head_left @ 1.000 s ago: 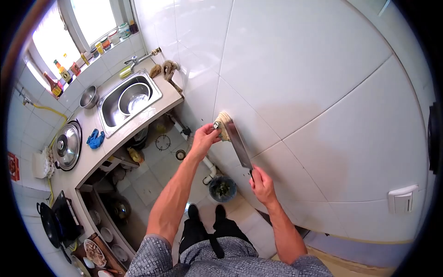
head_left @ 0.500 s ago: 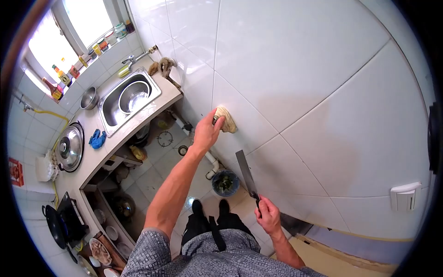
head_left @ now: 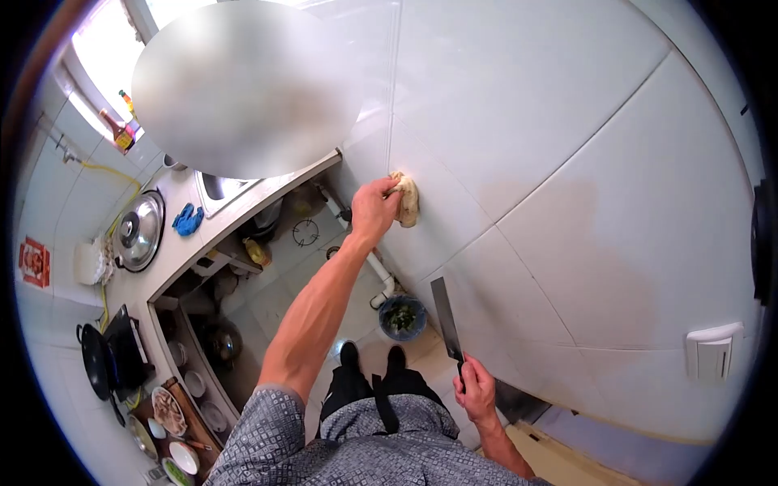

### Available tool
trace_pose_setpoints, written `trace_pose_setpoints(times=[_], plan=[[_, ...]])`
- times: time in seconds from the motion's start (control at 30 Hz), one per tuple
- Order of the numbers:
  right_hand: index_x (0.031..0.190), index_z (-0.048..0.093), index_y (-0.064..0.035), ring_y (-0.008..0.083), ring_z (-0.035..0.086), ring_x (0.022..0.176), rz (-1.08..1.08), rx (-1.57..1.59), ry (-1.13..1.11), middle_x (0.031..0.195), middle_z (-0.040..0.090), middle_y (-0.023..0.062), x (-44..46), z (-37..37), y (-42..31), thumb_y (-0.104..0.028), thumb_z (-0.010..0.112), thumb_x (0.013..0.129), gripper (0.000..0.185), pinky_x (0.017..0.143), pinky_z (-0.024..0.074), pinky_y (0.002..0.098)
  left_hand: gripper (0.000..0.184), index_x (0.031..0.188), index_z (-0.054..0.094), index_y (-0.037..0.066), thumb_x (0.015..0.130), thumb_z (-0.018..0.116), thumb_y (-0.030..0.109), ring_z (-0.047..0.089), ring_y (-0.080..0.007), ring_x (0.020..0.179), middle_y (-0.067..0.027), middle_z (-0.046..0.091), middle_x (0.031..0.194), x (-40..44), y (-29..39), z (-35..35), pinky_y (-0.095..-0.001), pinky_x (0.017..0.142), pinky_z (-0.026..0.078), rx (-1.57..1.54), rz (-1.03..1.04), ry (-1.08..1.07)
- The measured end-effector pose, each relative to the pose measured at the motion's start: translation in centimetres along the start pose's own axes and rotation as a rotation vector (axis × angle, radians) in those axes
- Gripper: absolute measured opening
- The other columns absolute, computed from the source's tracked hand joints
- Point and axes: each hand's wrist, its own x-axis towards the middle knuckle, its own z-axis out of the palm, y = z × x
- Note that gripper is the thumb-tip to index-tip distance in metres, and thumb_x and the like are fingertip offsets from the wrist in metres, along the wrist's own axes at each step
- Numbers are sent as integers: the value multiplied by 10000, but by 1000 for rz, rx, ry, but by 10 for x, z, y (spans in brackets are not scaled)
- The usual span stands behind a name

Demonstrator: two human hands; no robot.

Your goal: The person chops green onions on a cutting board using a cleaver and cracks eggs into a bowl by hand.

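My left hand [head_left: 376,212], stretched forward, is closed on a beige cloth [head_left: 408,202] right by the white tiled wall [head_left: 454,121]. I cannot tell whether the cloth touches the tiles. Lower and to the right, my right hand [head_left: 476,387] is wrapped round the black handle of a kitchen knife [head_left: 447,317]. Its long, square-ended blade points up and away from me, near the wall. Below the blade's left side, a bucket [head_left: 403,317] with green scraps stands on the floor.
A counter [head_left: 180,243] on the left bears a lidded pot [head_left: 139,231], a blue cloth [head_left: 187,219] and a partly hidden sink [head_left: 219,188]. A black wok [head_left: 96,362] is nearer me. White pipes [head_left: 377,271] run along the wall. A blurred patch covers the upper left.
The view has shifted slightly, and a blurred patch now covers the tap and most of the sink. The cloth hangs more upright in my left hand. My right hand still grips the knife.
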Motion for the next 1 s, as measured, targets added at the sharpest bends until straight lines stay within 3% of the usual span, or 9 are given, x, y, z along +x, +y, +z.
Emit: trace_pose_setpoints(times=[0.03, 0.17, 0.27, 0.4, 0.5, 0.63, 0.83, 0.87, 1.0], plan=[[1374, 546, -1, 53, 424, 517, 2, -9, -7, 688, 520, 6, -1, -3, 2, -274, 518, 1063, 414, 465, 360, 221, 269, 1052, 751, 32, 851, 750, 211, 699, -229, 825, -137, 748, 944, 3, 5, -2, -344, 777, 542, -68, -202, -50], [1394, 532, -16, 56, 420, 514, 25, 2, -39, 687, 508, 6, -2, -11, 8, -267, 511, 1066, 414, 455, 351, 224, 220, 927, 745, 15, 800, 795, 187, 642, -107, 741, -82, 727, 800, 6, 15, -12, -276, 703, 514, -74, -309, -66], [1395, 526, -30, 65, 396, 489, 60, 4, -49, 675, 490, 13, -5, -13, -7, -285, 488, 1074, 412, 436, 334, 230, 170, 901, 738, 14, 825, 777, 160, 633, -90, 743, -45, 727, 797, -1, 4, -11, -262, 705, 505, -167, -97, 148], [1137, 539, -52, 92, 359, 437, 148, 324, -165, 662, 475, 31, -15, -6, -35, -333, 407, 1101, 312, 400, 312, 247, 136, 1014, 690, 26, 973, 683, 156, 634, -85, 801, -3, 717, 913, -19, 21, -48, -230, 743, 505, -633, -134, 162], [961, 511, -58, 81, 338, 414, 221, 537, -314, 635, 435, 20, -6, -6, -33, -407, 376, 1102, 400, 384, 297, 252, 200, 1171, 586, -11, 1005, 616, 97, 674, -133, 926, -73, 687, 1077, -65, 38, -94, -282, 864, 566, -789, -215, 149], [669, 433, -96, 83, 304, 379, 415, 613, -479, 539, 351, -26, 17, 7, -36, -514, 358, 1079, 590, 371, 284, 249, 175, 1187, 564, 11, 1018, 564, 60, 667, -120, 939, -48, 683, 1059, -146, 32, -138, -274, 827, 567, -820, -386, 194], [749, 471, -75, 75, 314, 390, 468, 508, -585, 559, 372, -24, 32, 46, -23, -473, 370, 1087, 532, 374, 286, 242, 317, 1210, 605, 36, 900, 627, -25, 658, -163, 983, -84, 661, 1091, -263, 81, -154, -297, 834, 539, -472, -477, 35], [749, 471, -75, 75, 314, 390, 467, 493, -617, 559, 372, -24, 27, 58, -25, -473, 370, 1087, 532, 374, 286, 242, 373, 1197, 629, 41, 838, 657, -54, 659, -256, 1024, -127, 665, 1107, -282, 75, -143, -356, 887, 533, -206, -215, 5], [1076, 483, -93, 77, 352, 417, 486, 168, -650, 663, 455, 11, -5, 89, -27, -392, 405, 1094, 310, 386, 288, 236, 305, 1144, 639, 27, 848, 669, -37, 656, -287, 1027, -123, 669, 1108, -317, 67, -146, -363, 914, 534, 124, -149, 208]])
